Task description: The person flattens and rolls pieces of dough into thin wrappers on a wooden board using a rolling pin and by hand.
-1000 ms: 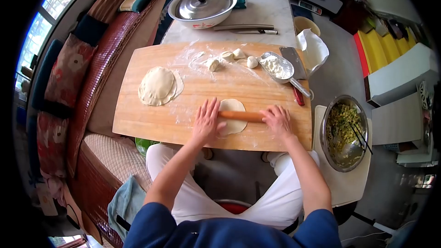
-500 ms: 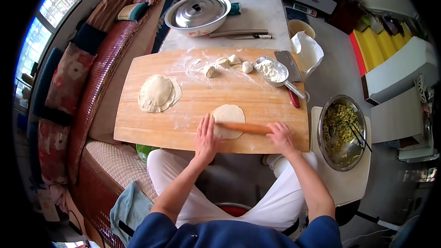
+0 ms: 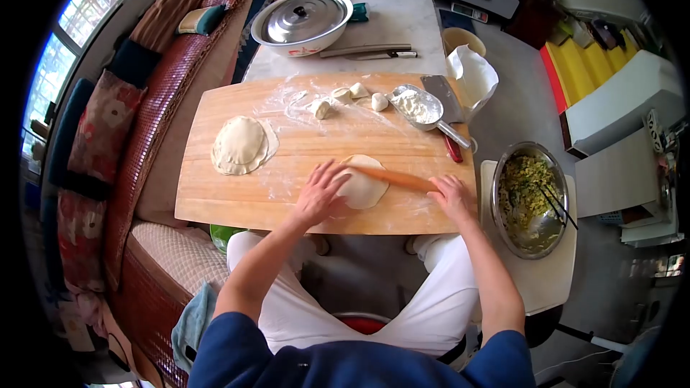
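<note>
A flat round dough wrapper (image 3: 365, 192) lies near the front of the floured wooden board (image 3: 302, 140). Across its upper part slants a wooden rolling pin (image 3: 399, 179). My right hand (image 3: 453, 197) has its fingers closed over the pin's right end. At the wrapper's left edge is my left hand (image 3: 320, 195), fingers stretched and spread, slightly blurred. Whether its fingertips touch the pin's left end or only the dough, I cannot tell. A stack of rolled wrappers (image 3: 241, 145) sits on the board's left side. Small dough pieces (image 3: 321, 108) lie at the back.
A metal scoop of flour (image 3: 417, 106) and a cleaver (image 3: 442, 97) rest at the board's right rear. Right of the board stands a steel bowl of chopped filling (image 3: 528, 187) with chopsticks. Behind the board are a lidded basin (image 3: 302, 21) and a long knife (image 3: 381, 55).
The rolling pin has tilted, its left end moving away from me. My left hand has shifted left and its fingers have spread. My right hand still holds the pin, slightly farther from me.
</note>
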Demonstrator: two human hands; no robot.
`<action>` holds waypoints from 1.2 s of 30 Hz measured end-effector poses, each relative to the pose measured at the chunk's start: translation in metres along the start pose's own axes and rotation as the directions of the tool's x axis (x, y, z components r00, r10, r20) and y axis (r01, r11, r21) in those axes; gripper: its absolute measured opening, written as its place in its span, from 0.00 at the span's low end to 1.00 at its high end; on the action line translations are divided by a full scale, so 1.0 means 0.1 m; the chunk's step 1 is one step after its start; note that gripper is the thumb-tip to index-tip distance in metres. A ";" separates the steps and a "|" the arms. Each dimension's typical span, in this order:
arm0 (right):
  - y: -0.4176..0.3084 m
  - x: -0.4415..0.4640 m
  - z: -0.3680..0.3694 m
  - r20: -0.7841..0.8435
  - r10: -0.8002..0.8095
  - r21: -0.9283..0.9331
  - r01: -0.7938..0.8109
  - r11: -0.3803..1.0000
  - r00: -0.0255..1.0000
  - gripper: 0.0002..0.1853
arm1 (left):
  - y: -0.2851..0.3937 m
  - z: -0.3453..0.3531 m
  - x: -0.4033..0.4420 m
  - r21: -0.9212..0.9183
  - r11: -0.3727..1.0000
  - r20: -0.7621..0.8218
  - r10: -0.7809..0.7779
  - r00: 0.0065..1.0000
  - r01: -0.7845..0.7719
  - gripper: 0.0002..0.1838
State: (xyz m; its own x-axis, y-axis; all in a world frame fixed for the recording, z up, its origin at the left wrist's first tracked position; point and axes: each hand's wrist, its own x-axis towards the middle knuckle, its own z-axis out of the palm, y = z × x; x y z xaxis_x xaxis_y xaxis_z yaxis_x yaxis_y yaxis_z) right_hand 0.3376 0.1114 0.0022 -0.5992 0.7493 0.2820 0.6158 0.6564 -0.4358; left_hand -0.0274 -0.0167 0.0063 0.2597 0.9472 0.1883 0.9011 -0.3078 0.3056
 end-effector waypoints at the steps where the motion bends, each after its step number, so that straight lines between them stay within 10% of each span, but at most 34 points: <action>1: -0.04 0.02 0.04 0.044 -0.023 0.013 0.023 1.000 0.999 0.19 | 0.03 -0.01 -0.16 -0.046 0.997 -0.081 -0.068 0.994 0.064 0.37; 10: -0.09 1.02 0.61 -0.045 -0.089 -0.099 0.084 0.992 0.995 0.19 | -0.17 0.21 0.21 0.123 0.864 -0.142 -0.472 0.870 0.489 0.47; 19: -0.07 0.19 0.29 0.066 -0.145 -0.059 0.149 0.987 0.987 0.20 | 0.75 0.04 -0.53 -0.077 0.968 0.097 -0.232 0.968 0.240 0.50; 27: -0.13 0.80 0.52 -0.005 -0.092 -0.053 0.092 0.994 0.996 0.20 | -0.04 0.09 0.18 0.042 0.917 -0.052 -0.394 0.918 0.396 0.44; 36: -0.55 -0.05 0.03 0.276 -0.130 0.019 0.129 0.991 0.952 0.20 | 0.58 -0.08 -0.79 -0.041 0.971 0.131 -0.227 0.965 0.234 0.51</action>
State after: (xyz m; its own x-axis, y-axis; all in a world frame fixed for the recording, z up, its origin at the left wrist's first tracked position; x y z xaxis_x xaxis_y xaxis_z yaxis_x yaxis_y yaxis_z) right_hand 0.3053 0.0713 0.0218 -0.7916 0.6044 0.0894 0.5232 0.7461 -0.4118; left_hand 0.0011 -0.1102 0.0165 0.0915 0.9958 -0.0095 0.9217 -0.0811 0.3794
